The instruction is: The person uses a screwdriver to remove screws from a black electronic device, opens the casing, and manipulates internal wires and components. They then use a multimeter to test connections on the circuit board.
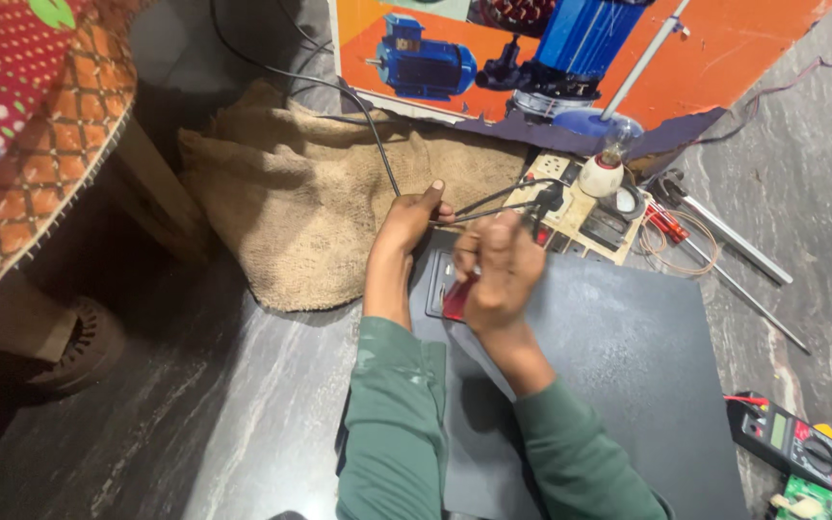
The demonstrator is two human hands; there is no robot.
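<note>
Both hands pinch thin black wires: left hand [406, 223] holding them taut, right hand [498, 265] closed just beside; joining seems underway, needing steady fingers near the switchboard [585, 207].

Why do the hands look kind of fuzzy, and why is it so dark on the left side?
In the head view the right hand is smeared by blur while the left hand, with its grip on the black cable, looks a bit sharper; the lower left under the patterned cloth sits in deep shadow; the dark board shows a soft grey sheen, and the straight rods look sharp.
</note>
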